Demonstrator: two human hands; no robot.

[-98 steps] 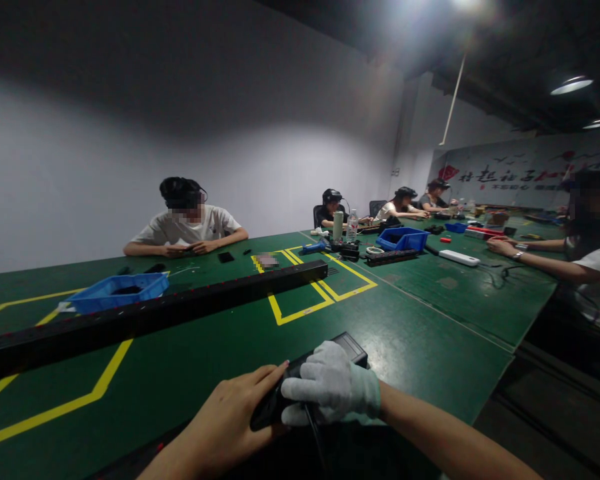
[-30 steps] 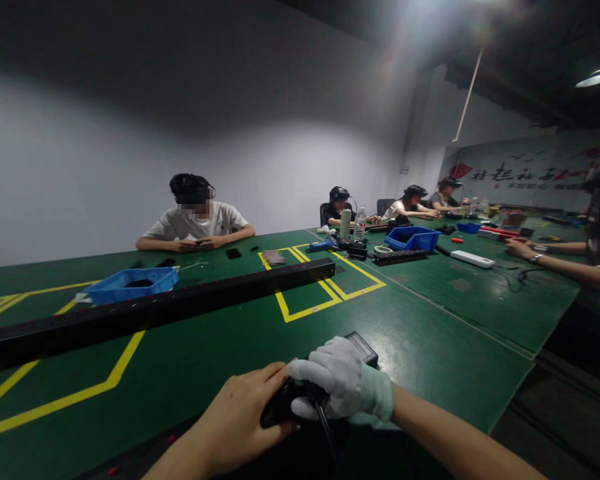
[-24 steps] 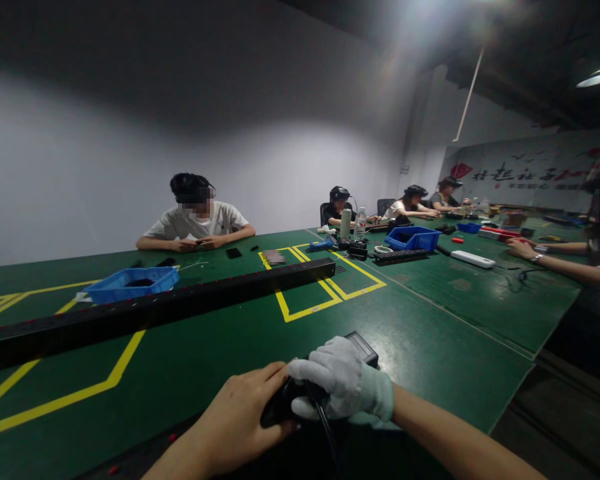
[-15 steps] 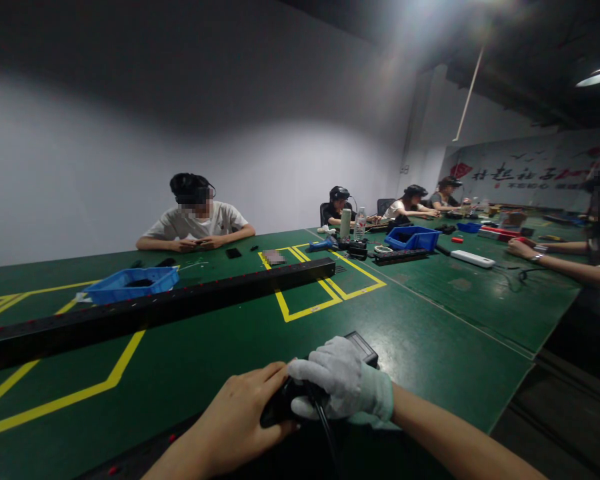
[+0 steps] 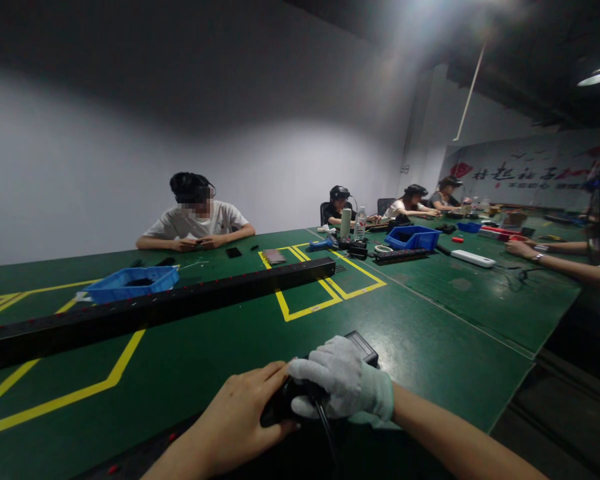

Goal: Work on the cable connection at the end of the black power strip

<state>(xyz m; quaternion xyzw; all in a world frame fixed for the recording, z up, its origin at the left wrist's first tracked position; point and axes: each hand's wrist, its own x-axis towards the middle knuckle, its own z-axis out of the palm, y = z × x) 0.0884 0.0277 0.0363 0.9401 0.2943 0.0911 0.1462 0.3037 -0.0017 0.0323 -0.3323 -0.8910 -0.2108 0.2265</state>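
Note:
My bare left hand (image 5: 253,407) is closed around a dark black part, thumb below and fingers over its top. Against it, my right hand (image 5: 337,377), in a white glove with a pale green cuff, has its fingers curled on the same black part. A black cable (image 5: 325,427) comes out under the gloved fingers and runs down toward me. Just beyond the glove, the end of a black housing with a framed grey face (image 5: 364,348) shows. Below my left arm lies a black strip with red dots (image 5: 140,453). My hands cover most of the gripped part.
Another long black bar (image 5: 180,303) lies across the green table (image 5: 430,373). A light blue tray (image 5: 135,283) stands behind it, a darker blue bin (image 5: 413,238) farther right. Yellow tape marks the top. Co-workers sit across and to the right, near a white power strip (image 5: 473,259).
The cable under my gloved hand has shifted slightly. Both hands stay in nearly the same place on the black part.

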